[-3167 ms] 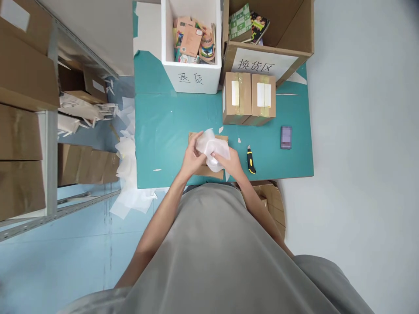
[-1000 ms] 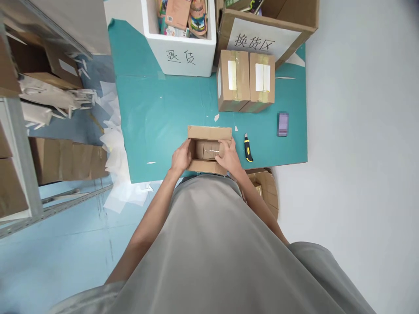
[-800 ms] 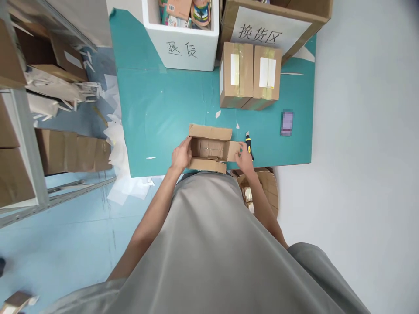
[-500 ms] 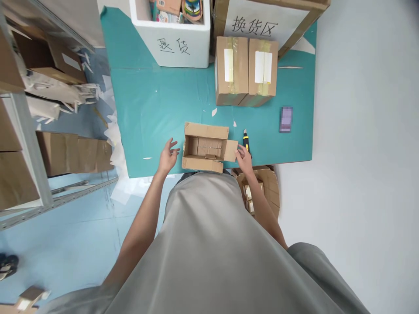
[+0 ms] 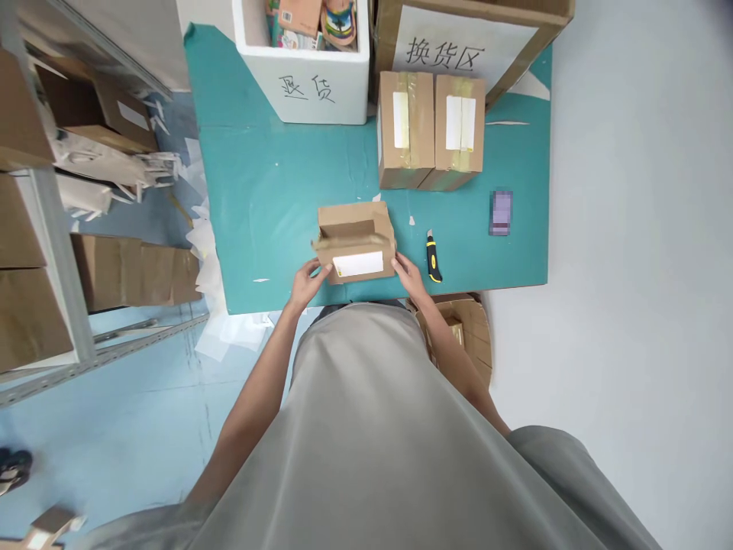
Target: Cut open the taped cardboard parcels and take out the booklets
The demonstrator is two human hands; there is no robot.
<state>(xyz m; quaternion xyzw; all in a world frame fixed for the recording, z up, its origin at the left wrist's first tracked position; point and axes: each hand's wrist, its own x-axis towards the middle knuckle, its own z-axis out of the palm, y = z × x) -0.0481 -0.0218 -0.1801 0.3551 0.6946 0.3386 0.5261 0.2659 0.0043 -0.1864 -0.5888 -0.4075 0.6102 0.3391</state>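
Between my two hands is a small open cardboard box (image 5: 356,256), tilted so that its side with a white label faces me. Its flaps stand up around the opening, and the bottom inside is hidden now. My left hand (image 5: 309,283) grips the lower left corner, thumb on the front face. At the right end, my right hand (image 5: 408,273) holds the box by its edge. A black and yellow utility knife (image 5: 433,257) lies on the green table just right of my right hand, its blade end pointing away from me.
Two taped cartons (image 5: 406,130) stand side by side at the back, before a large labelled box (image 5: 458,46). Left of them is a white foam bin (image 5: 309,88) with goods. A blurred purple thing (image 5: 501,212) lies right. Below the table edge sits an open carton (image 5: 478,336).
The box has tipped from facing up to showing its labelled side. My left hand has come in from the left and taken hold; my right hand has moved from the end flap to the box's corner.
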